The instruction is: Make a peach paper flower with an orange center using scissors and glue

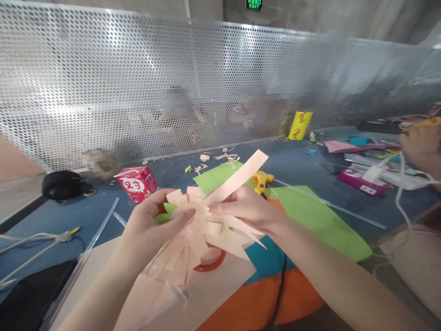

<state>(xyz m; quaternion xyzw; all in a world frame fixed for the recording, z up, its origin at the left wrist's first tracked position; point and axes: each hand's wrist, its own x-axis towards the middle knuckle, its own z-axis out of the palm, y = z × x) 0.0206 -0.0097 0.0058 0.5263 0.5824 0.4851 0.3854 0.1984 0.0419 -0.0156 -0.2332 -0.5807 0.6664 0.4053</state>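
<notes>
Between my two hands is a paper flower (196, 234) made of many pale peach strips, with green paper leaves (167, 213) at its left side. My left hand (161, 218) is closed on the flower's left edge, thumb pressed near its middle. My right hand (244, 207) pinches a long pale paper strip (241, 177) against the flower's centre; the strip's free end points up and right. Below the flower the red rim of scissors or a ring (212, 261) shows, mostly hidden. Pale peach paper (193, 303) lies underneath.
A yellow glue gun (262, 180) lies beyond my right hand, near green paper (313, 216) and orange paper (265, 303). A red box (137, 183) stands left; a purple power strip (363, 182) lies right. Another person's hand (420, 142) is at far right. A perforated metal screen (138, 78) borders the table.
</notes>
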